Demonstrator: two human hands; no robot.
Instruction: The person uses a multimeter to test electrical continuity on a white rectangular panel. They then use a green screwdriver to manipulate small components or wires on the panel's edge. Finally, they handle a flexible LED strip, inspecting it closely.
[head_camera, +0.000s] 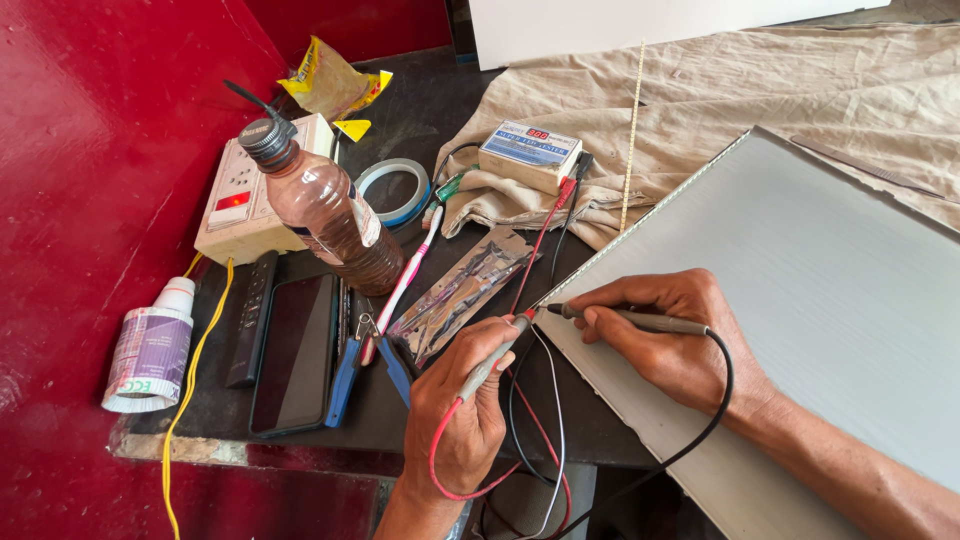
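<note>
Nearest, the left hand (462, 400) grips a red-leaded probe (495, 355) and the right hand (672, 335) a black-leaded probe (630, 320), fingers closed, tips converging from opposite sides at the near end of the panel's edge strip (640, 218), which runs away up-right.

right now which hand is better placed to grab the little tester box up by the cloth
Left, probably. The left hand, holding the red-wired probe, sits on the tester box side; the right hand rests on the grey panel with the black-wired probe.
</note>
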